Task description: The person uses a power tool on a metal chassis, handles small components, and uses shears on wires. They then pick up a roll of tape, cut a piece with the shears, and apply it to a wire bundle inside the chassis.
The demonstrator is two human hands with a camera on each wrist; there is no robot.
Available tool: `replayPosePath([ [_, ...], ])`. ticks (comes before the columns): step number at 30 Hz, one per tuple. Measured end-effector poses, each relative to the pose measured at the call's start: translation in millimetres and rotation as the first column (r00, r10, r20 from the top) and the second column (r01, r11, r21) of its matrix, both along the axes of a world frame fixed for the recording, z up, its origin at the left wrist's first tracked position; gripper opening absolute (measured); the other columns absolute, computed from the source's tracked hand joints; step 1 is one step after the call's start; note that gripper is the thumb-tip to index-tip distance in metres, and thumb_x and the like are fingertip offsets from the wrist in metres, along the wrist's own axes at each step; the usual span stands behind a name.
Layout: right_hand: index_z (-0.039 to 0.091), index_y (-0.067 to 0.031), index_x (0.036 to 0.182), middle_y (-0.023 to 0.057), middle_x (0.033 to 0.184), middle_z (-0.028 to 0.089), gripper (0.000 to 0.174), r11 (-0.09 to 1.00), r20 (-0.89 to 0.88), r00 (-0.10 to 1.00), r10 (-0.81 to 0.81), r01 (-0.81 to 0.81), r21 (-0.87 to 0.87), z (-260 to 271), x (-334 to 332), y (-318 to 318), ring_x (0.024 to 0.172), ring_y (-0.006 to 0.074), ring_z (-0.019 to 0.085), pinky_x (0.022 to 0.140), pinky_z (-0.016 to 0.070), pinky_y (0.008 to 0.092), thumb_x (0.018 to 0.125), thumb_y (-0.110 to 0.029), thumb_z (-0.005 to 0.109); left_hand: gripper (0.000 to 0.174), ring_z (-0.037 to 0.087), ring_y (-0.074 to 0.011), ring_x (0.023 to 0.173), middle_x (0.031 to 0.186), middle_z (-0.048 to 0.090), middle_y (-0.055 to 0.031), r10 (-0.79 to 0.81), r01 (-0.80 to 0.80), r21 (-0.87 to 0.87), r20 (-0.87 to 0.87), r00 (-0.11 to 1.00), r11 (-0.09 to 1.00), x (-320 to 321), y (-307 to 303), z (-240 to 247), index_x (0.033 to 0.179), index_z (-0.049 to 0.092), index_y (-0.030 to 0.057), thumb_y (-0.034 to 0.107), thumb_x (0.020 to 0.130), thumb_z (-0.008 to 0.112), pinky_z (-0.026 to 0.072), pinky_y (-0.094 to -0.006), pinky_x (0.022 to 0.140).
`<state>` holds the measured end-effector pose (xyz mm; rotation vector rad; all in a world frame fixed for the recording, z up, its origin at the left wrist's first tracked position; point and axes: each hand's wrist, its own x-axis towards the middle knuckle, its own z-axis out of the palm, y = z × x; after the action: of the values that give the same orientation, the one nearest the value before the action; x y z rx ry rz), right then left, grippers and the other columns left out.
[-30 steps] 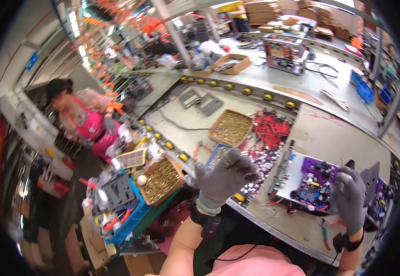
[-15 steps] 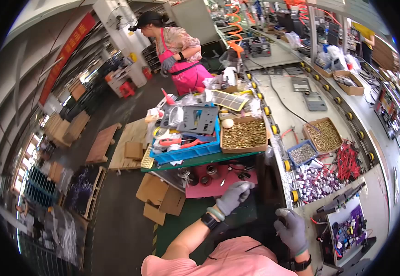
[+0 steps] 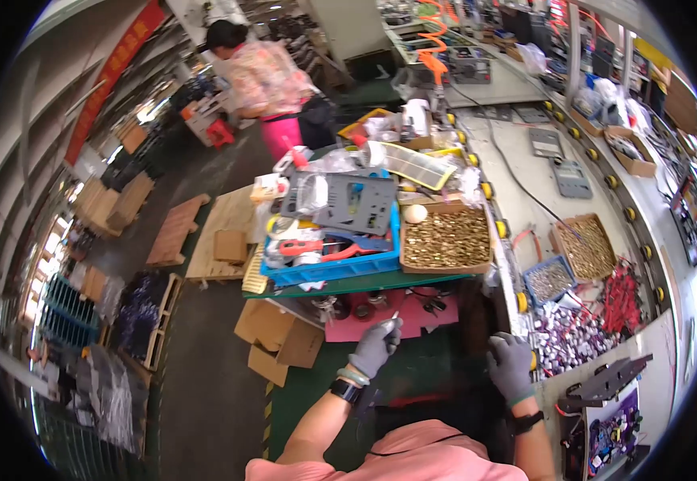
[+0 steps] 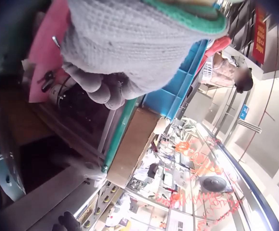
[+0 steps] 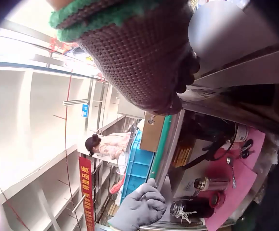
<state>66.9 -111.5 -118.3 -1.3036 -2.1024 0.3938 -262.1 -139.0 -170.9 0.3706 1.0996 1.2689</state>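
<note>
My gloved left hand (image 3: 374, 350) reaches toward the low shelf under the green tabletop, fingers loosely curled with nothing visible gripped in them. It overlaps a pink sheet (image 5: 238, 187) on that shelf in the head view. On the sheet in the right wrist view lie a spoon (image 5: 232, 169) and dark keys (image 5: 246, 149); a metal flask (image 5: 211, 184) and a darker flask (image 5: 197, 208) lie near them. Beside the bench edge, my gloved right hand (image 3: 511, 370) hangs in the air, its fingers loosely bent and holding nothing.
Above the shelf stand a blue crate (image 3: 332, 271) of tools and parts and a cardboard box (image 3: 449, 271) of brass pieces. An opened cardboard box (image 3: 292, 341) sits left of the shelf. On the right bench is a circuit-board unit (image 3: 613, 433). Another person (image 3: 264, 84) stands beyond the crate.
The view has swung left from the bench to the shelf. Both hands have come down from the circuit unit, the left one reaching farther toward the pink sheet. The other person has turned away.
</note>
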Motion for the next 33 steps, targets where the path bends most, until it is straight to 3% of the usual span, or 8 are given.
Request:
replayPosePath([
  [10,0.068,-0.0143,0.100,0.0024,0.104,0.067,0.029,0.996,0.093,0.995,0.041,-0.047,0.071,-10.0,10.5,0.4,0.091,0.0254,0.064,0.071,0.0462,0.0422,0.071,-0.012,0.070,0.024,0.057,-0.0091,0.072,0.086,0.062,-0.0001,-0.067,0.071,-0.090,0.053,0.996,0.993,4.9,-4.7,-23.1,0.119,0.064,0.0063,0.015,0.100,0.053,0.0466,-0.0217,0.061],
  [13,0.067,-0.0135,0.103,0.0031,0.103,0.066,0.028,0.996,0.102,0.993,0.060,-0.066,0.055,-6.1,13.2,0.1,0.090,0.0251,0.064,0.070,0.0473,0.0425,0.074,-0.016,0.069,0.024,0.054,-0.0093,0.071,0.082,0.057,0.0015,-0.058,0.059,-0.093,0.013,0.998,0.994,9.5,0.2,-21.0,0.116,0.063,0.0083,0.016,0.094,0.062,0.0460,-0.0230,0.060],
  [19,0.067,-0.0122,0.098,0.0029,0.102,0.066,0.020,0.998,0.067,0.997,0.030,-0.033,0.052,-15.3,13.8,-1.2,0.091,0.0240,0.064,0.070,0.0488,0.0417,0.078,-0.015,0.066,0.025,0.060,-0.0123,0.073,0.087,0.065,-0.0033,-0.101,0.108,-0.136,0.059,0.993,0.985,11.8,-2.2,-34.0,0.120,0.064,0.0090,0.008,0.097,0.054,0.0497,-0.0233,0.063],
  [21,0.066,-0.0149,0.103,0.0020,0.107,0.066,0.031,0.998,0.121,0.991,0.051,-0.054,0.020,-17.6,13.1,-0.2,0.094,0.0236,0.064,0.074,0.0462,0.0411,0.073,-0.015,0.071,0.026,0.060,-0.0118,0.073,0.087,0.064,-0.0026,-0.122,0.128,-0.146,0.049,0.991,0.981,16.0,-1.6,-34.7,0.120,0.063,0.0084,0.006,0.096,0.054,0.0494,-0.0233,0.063],
  [26,0.066,-0.0142,0.107,0.0037,0.110,0.066,0.037,0.997,0.074,0.995,0.069,-0.070,0.014,-10.7,14.5,0.1,0.094,0.0263,0.063,0.073,0.0467,0.0421,0.070,-0.014,0.072,0.029,0.055,-0.0093,0.078,0.090,0.058,-0.0002,-0.164,0.168,-0.090,0.051,0.985,0.982,26.6,-5.9,-25.5,0.121,0.060,0.0031,0.004,0.092,0.055,0.0460,-0.0220,0.067],
  [27,0.066,-0.0138,0.106,0.0042,0.109,0.066,0.036,0.998,0.093,0.994,0.064,-0.066,0.024,-10.6,12.7,0.5,0.092,0.0278,0.064,0.071,0.0473,0.0424,0.070,-0.013,0.072,0.031,0.056,-0.0097,0.078,0.091,0.059,-0.0010,-0.185,0.187,0.003,0.158,0.970,0.982,24.0,-7.6,-32.9,0.122,0.060,0.0018,0.005,0.092,0.057,0.0464,-0.0224,0.068],
  [28,0.067,-0.0132,0.103,0.0048,0.107,0.067,0.032,0.999,0.082,0.996,0.036,-0.038,0.034,-6.3,11.5,-0.8,0.090,0.0294,0.064,0.070,0.0474,0.0435,0.071,-0.012,0.071,0.034,0.054,-0.0108,0.079,0.089,0.056,-0.0003,-0.150,0.151,-0.063,0.016,0.989,0.987,31.3,-6.9,-20.9,0.123,0.058,0.0032,0.011,0.090,0.060,0.0464,-0.0249,0.071],
  [33,0.064,-0.0123,0.094,0.0060,0.097,0.066,0.021,0.993,-0.014,0.999,0.041,-0.039,0.114,-3.6,2.7,3.5,0.087,0.0310,0.062,0.072,0.0463,0.0449,0.075,-0.006,0.069,0.039,0.061,-0.0116,0.088,0.101,0.065,-0.0036,-0.208,0.207,-0.064,-0.012,0.978,0.976,25.1,-12.8,-39.0,0.128,0.059,0.0029,0.005,0.089,0.054,0.0510,-0.0262,0.080],
])
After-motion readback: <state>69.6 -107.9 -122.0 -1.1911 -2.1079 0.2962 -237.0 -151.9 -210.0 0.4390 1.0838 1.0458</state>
